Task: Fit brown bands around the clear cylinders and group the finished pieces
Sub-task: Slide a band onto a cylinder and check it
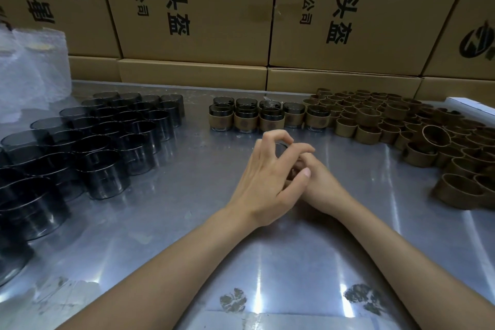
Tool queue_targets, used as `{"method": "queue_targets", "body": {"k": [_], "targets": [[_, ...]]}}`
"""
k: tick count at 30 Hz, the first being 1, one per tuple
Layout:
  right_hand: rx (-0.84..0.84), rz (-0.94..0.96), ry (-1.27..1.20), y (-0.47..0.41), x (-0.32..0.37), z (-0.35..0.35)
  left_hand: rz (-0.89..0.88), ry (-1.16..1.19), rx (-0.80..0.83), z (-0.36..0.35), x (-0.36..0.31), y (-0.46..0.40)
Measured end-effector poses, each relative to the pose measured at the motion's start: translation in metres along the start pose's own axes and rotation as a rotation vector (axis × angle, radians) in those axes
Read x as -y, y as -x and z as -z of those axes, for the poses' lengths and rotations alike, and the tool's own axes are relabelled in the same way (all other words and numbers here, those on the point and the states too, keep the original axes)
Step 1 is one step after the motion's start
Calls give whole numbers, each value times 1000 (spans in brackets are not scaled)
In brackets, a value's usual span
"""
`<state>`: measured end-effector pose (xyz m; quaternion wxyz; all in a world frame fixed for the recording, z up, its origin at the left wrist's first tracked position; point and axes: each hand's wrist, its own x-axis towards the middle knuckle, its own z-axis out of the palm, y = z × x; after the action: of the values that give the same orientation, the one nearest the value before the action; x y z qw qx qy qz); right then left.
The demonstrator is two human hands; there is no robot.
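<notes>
- Cartons (192, 8) wall off the metal surface (187, 222).
- Left hand (265, 182), fingers (276, 138) curled on a cylinder (281, 148).
- Right hand (320, 182) beneath; grip unclear.
- Bands (401, 126) right, finished pieces (267, 115) behind.

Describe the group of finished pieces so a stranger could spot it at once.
On the metal table, look along the far edge below the cardboard boxes. Centred there, between the bare dark cylinders on the left and the empty brown bands on the right, stand the finished pieces: only these combine both, some stacked.
</notes>
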<state>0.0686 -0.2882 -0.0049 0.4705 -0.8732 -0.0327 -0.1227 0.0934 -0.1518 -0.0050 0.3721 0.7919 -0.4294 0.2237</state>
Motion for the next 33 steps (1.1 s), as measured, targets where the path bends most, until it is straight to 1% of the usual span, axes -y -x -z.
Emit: {"method": "queue_targets", "body": {"k": [4, 8, 10, 14, 18, 23, 25, 27, 28, 29, 30, 31, 33], "targets": [[-175, 84, -168, -1, 4, -1, 69, -98, 2, 4, 9, -3], [-330, 124, -230, -2, 4, -1, 157, -97, 32, 7, 17, -5], [-363, 114, -188, -2, 2, 2, 197, -70, 76, 6, 21, -4], [-318, 56, -37, -3, -4, 5, 296, -18, 202, 3, 28, -4], [-275, 18, 47, -2, -6, 3, 322, 1, 276, 2, 32, -5], [-215, -23, 39, -3, -5, 4, 341, 36, 293, 3, 34, -5], [-137, -45, 35, -3, -4, 8, 353, 54, 286, 3, 35, -6], [-20, -102, -15, -3, -4, 14, 369, 76, 281, 4, 36, -7], [9, -133, -67, -4, -2, 19, 378, 89, 282, 5, 36, -7], [-3, -155, -118, -4, -2, 25, 385, 98, 286, 6, 36, -7], [-54, -167, -149, -6, -3, 33, 387, 100, 292, 6, 36, -7], [-147, -173, -127, -7, -6, 41, 383, 95, 299, 6, 35, -7], [-396, -217, 111, -7, -19, 60, 378, 82, 307, 7, 34, -6]]}}
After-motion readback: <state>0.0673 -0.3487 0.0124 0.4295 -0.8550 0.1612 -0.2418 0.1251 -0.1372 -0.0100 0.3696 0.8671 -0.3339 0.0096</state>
